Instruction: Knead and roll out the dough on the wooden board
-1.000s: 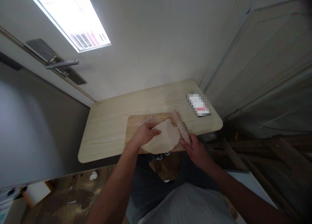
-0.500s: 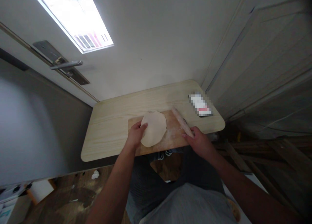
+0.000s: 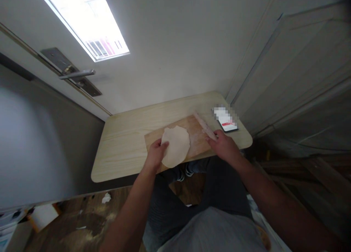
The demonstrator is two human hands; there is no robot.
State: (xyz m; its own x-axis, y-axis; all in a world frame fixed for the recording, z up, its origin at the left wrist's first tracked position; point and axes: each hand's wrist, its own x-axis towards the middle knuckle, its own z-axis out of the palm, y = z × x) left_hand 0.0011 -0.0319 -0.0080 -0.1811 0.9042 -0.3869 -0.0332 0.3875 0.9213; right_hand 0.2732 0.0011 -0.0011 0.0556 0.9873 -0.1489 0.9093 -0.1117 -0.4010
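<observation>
A flat, roughly round sheet of dough [image 3: 177, 147] lies over the left and middle part of a wooden board [image 3: 196, 137]. My left hand [image 3: 157, 153] pinches the dough's left edge, thumb on top. At the board's right side, my right hand [image 3: 224, 145] is closed around the near end of a floury rolling pin [image 3: 205, 126]. The pin slants away to the upper left, its far end near the board's back right corner. White flour smears show on the board between the dough and the pin.
The board rests on a narrow pale wood table [image 3: 120, 146] against a door with a metal handle [image 3: 78, 75]. A phone [image 3: 226, 120], partly blurred out, lies at the table's right end. Crumpled tissue [image 3: 106, 198] is on the floor at left.
My right hand and the rolling pin have moved slightly up and away from me. The board's right side has swung away too. The dough and my left hand have shifted slightly right.
</observation>
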